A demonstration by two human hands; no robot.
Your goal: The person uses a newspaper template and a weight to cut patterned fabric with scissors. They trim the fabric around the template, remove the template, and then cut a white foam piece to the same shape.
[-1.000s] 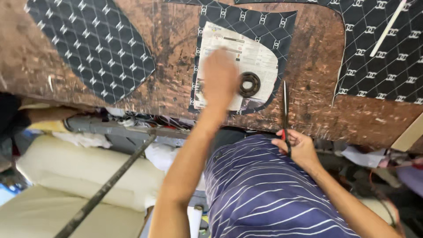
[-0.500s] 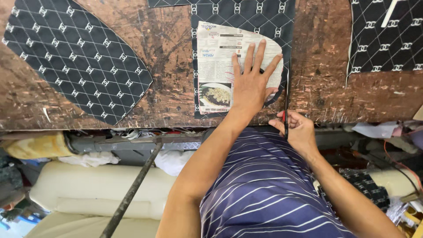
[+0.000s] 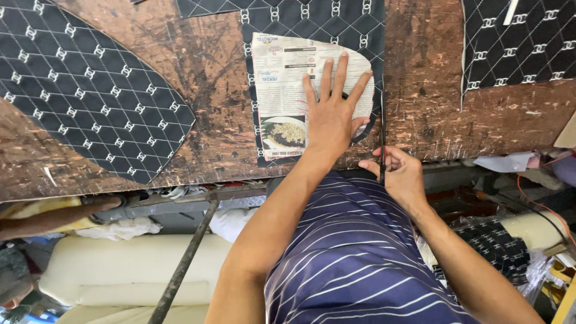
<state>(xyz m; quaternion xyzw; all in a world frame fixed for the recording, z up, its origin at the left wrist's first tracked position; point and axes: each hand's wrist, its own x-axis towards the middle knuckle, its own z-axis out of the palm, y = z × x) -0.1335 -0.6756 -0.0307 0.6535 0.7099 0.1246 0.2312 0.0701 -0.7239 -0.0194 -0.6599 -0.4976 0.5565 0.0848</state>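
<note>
Head view. The left hand (image 3: 331,117) lies flat, fingers spread, pressing a printed paper template (image 3: 288,90) onto a piece of black quilted fabric (image 3: 324,21) on the scarred brown worktable (image 3: 420,84). The right hand (image 3: 401,174), at the table's near edge, is closed around the handles of long scissors (image 3: 382,141), whose blades run up along the template's right side. A second quilted panel (image 3: 90,102) lies well apart on the left, a third (image 3: 516,42) at upper right. Risk, as a judgement: should the pressing palm slacken, the template could slide on the fabric and the cut wander from its outline; the spread fingertips lie near the blades.
</note>
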